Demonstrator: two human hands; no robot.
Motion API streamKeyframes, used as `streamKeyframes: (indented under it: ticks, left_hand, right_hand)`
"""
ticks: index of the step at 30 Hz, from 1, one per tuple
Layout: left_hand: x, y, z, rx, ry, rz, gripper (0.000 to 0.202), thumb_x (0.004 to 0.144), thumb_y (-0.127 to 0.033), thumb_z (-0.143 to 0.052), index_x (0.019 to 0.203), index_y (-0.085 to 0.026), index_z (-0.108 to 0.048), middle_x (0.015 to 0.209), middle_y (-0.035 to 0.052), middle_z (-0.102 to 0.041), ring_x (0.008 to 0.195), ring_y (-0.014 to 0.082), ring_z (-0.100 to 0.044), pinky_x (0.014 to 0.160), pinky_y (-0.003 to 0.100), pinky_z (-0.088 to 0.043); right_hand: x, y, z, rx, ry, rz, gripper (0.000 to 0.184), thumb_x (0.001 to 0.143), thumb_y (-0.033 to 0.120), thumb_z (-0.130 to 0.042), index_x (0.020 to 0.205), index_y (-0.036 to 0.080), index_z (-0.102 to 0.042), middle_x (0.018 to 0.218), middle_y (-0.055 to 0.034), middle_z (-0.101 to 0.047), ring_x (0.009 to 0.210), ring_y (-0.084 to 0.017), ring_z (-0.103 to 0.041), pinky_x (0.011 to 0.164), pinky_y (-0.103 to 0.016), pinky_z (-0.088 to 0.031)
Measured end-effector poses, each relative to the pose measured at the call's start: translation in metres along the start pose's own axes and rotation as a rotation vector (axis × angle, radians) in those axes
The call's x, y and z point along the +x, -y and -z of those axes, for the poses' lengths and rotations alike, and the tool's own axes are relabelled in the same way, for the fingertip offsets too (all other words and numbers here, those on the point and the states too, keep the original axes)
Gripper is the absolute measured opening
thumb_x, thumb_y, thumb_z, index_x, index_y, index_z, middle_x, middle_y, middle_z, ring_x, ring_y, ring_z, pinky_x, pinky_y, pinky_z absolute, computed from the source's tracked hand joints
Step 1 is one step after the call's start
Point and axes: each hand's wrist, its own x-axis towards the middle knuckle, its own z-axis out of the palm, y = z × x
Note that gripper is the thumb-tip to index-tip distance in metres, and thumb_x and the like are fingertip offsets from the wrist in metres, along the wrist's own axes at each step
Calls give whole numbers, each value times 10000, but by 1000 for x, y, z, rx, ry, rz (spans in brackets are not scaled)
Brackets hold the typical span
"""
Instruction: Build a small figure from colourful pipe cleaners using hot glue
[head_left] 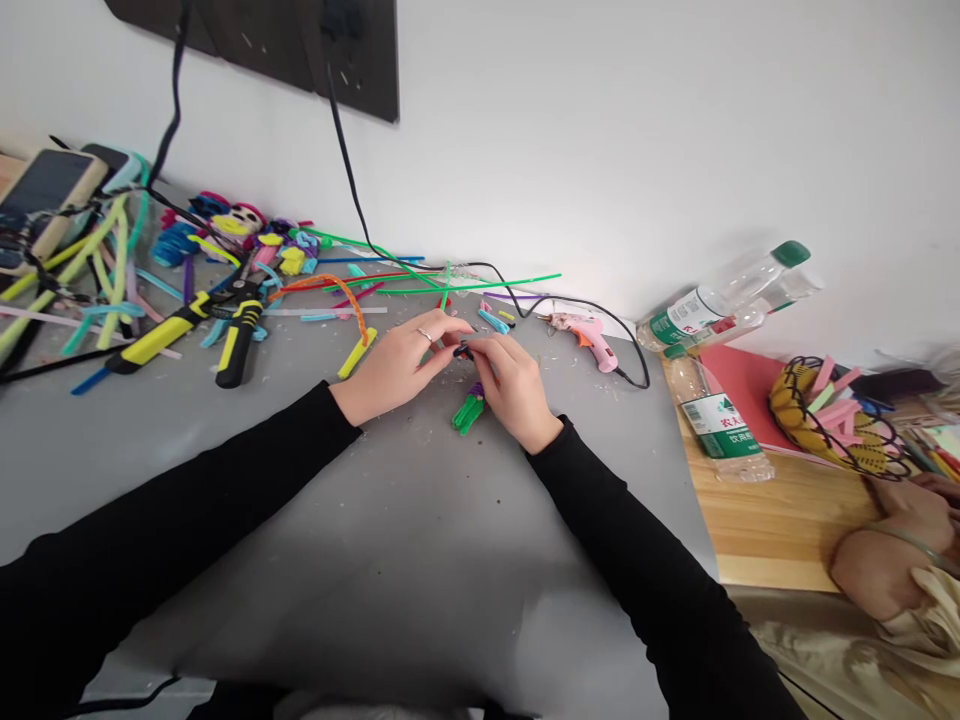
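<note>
Taking the joined fingertips as the clock's centre, the grey bench spreads widest, backed against the wall, which probably stops loose bits rolling off the far side. Yellow-and-black pliers lie at 9 o'clock, handles toward the person, a placing that likely makes them easy to pick up. Around 3 o'clock, past the bench's edge, are an upper bottle and a lower bottle lying on its side, presumably out of the way there. The left hand comes in from 9 o'clock and the right hand from 4, both pinched at the fingertips on one dark piece, seemingly because it is too small for a fuller grip. A pink glue gun rests at 3 o'clock, nearer the right hand and probably handy to it. At 6 o'clock, a green-and-purple fuzzy figure sits against the right hand; whether it is gripped I cannot tell. Smallest is that dark piece, at the centre. As for writing, the lower bottle's green-and-white label shows 农 and 饮用, with other characters unclear; the upper bottle's similar label is too small to read.
</note>
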Motion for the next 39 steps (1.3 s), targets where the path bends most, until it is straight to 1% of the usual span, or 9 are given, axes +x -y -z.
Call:
streamKeyframes:
  ticks: [2,6,11,14,18,23,26,32,39]
  left_hand:
    - [-1,2,-1,17,3,6,259,987,-255,-467,1169,-218,-648,1132,82,-727,965,217,-702,915,374,-549]
    - [-1,4,-2,-13,6,67,280,994,-285,-469,1203,-218,-644,1157,84,-740,986,227,-711,851,344,-553]
    - [-1,0,-2,-122,20,177,312,1011,-317,-445,1242,-219,-630,896,35,-734,817,209,-716,767,317,-543]
    - [0,-4,-3,-186,36,219,306,999,-306,-441,1229,-220,-624,887,35,-731,786,206,-703,722,312,-538]
    - [0,-6,-6,-210,31,227,283,985,-286,-452,1193,-233,-635,972,45,-735,738,186,-670,677,304,-525]
    - [-1,-3,-8,-210,3,238,261,980,-297,-483,1178,-252,-648,898,42,-712,684,193,-632,627,317,-511]
    - [-2,-4,-9,-219,-9,235,247,981,-274,-476,1155,-245,-649,835,24,-683,687,188,-636,645,309,-519]
    - [-1,-7,-9,-261,-42,227,223,976,-232,-466,1106,-229,-647,816,9,-680,701,177,-660,687,300,-536]
    - [-3,-6,-8,-124,-89,156,261,979,-212,-446,1093,-217,-680,854,16,-726,663,161,-655,679,286,-518]
  right_hand:
    - [0,1,1,15,2,-13,274,1085,233,-400,1030,195,-666,882,-80,-689,829,-200,-646,753,-326,-526]
    - [0,1,1,37,-5,-8,261,1082,221,-396,1044,190,-653,906,-86,-693,844,-200,-652,765,-327,-531]
    - [0,2,1,36,-5,3,248,1083,223,-400,1037,195,-642,885,-75,-680,816,-195,-639,755,-323,-525]
    - [0,4,1,43,17,4,239,1079,216,-400,1031,205,-635,900,-76,-674,838,-198,-644,770,-327,-530]
    - [0,6,2,51,55,6,215,1062,193,-409,1018,211,-618,921,-81,-666,866,-209,-651,781,-340,-537]
    - [0,6,2,44,63,17,188,1046,178,-422,999,220,-599,937,-80,-658,878,-211,-653,780,-341,-542]
    - [0,5,1,47,56,33,183,1047,171,-421,998,217,-590,935,-80,-656,877,-210,-648,781,-336,-539]
    - [-1,4,0,77,44,47,193,1050,159,-414,1007,217,-593,936,-74,-658,866,-201,-642,777,-333,-536]
    - [-1,4,0,91,28,53,183,1048,160,-432,1006,217,-600,933,-70,-659,865,-192,-642,775,-331,-542]
